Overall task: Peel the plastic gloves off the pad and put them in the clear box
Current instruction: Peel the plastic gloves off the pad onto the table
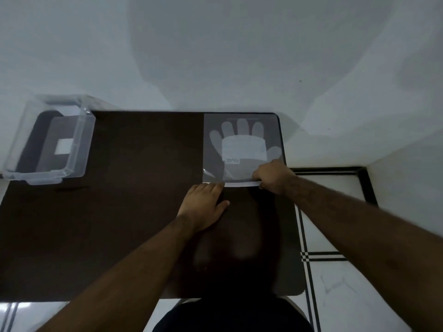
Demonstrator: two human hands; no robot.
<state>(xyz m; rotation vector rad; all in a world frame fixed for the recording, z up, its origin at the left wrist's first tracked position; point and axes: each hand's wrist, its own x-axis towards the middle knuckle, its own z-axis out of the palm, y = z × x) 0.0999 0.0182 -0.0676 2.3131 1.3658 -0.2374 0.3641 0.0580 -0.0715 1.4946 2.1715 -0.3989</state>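
Head view: glove pad (242, 149), table's far right corner. Left hand (203, 202) flat, fingers loose, at near edge; right hand (273, 176) pinching the pad's near right corner. Clear box (72, 149) far left. Risk: thin film tearing or several gloves lifting together.

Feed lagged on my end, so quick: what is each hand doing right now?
Left hand: open, flat on the table, fingertips at the glove pad.
Right hand: closed, pinching the pad's near edge.
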